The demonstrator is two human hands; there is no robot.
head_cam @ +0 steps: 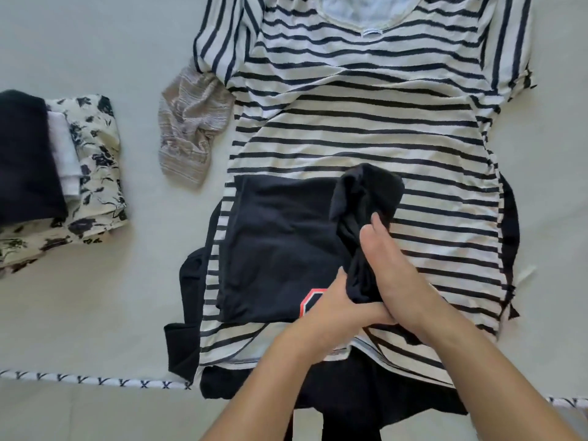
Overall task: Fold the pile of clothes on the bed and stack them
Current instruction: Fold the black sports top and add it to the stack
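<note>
Here both hands (366, 291) grip a black garment (286, 243) on the striped shirt (366, 122), folded stack (57, 173) well left.

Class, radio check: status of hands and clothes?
Both hands, left and right, grip black garment. It lies on striped shirt. Folded stack at left. Grey garment unfolded.

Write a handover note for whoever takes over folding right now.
Left hand and right hand both grip a bunched black garment, over a folded black piece lying on the spread striped shirt.
Done: stack at far left, black on white on floral.
Left: the black garment in hand, striped shirt, grey crumpled item, black clothes under the shirt.
</note>
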